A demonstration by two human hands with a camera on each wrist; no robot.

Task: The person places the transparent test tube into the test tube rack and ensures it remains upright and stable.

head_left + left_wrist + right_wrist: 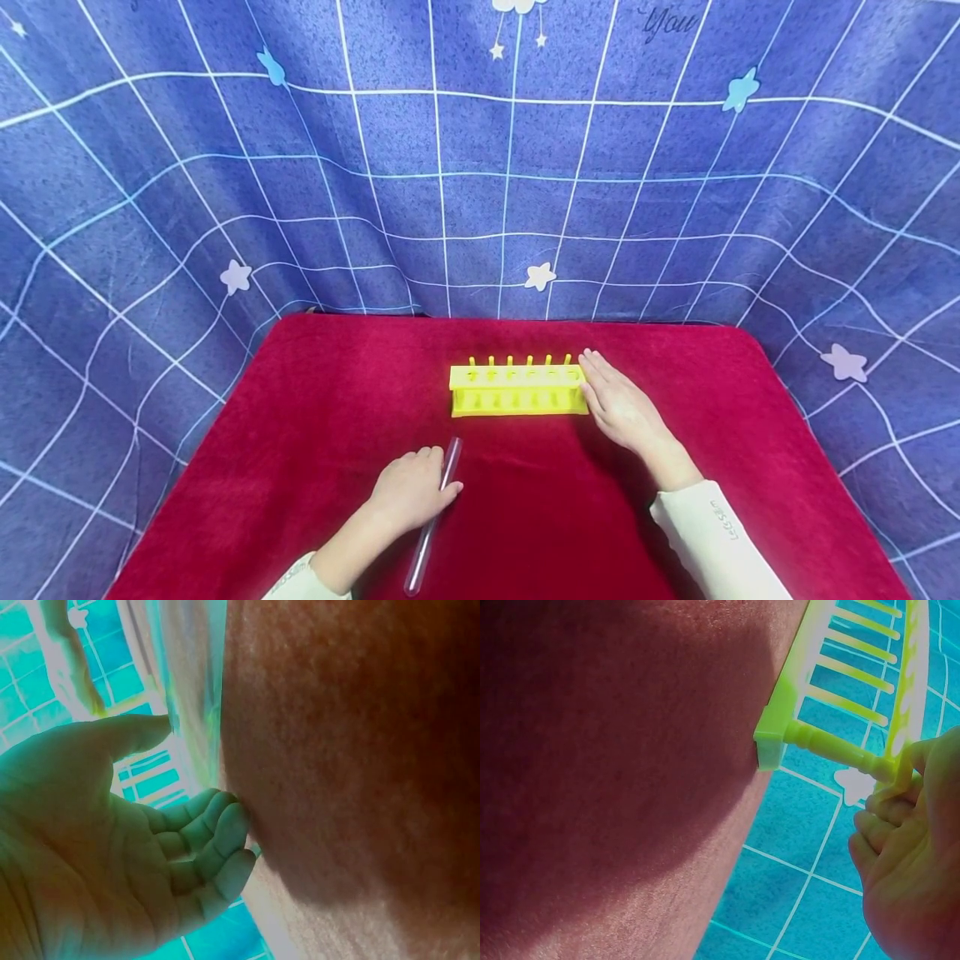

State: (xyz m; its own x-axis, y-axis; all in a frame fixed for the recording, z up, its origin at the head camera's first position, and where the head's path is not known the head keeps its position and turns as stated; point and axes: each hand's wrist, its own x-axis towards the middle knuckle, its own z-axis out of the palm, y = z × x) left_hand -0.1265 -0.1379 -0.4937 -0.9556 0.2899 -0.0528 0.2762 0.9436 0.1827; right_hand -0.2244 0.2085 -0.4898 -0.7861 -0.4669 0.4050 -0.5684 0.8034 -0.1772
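A clear test tube (427, 546) lies slanting on the red cloth. My left hand (411, 492) is over its upper part, the thumb crossing the tube and the fingers loosely bent. In the left wrist view a gap shows between thumb and fingertips, with the tube (193, 682) beyond it. A yellow test tube rack (519, 402) stands upright near the middle of the cloth, with a row of holes and several pegs. My right hand (618, 404) grips the right end of its top plate. In the right wrist view, thumb and bent fingers meet the plate's end.
A red cloth (315, 400) covers the table. Behind and at both sides hangs a blue curtain (390, 200) with white grid lines and stars.
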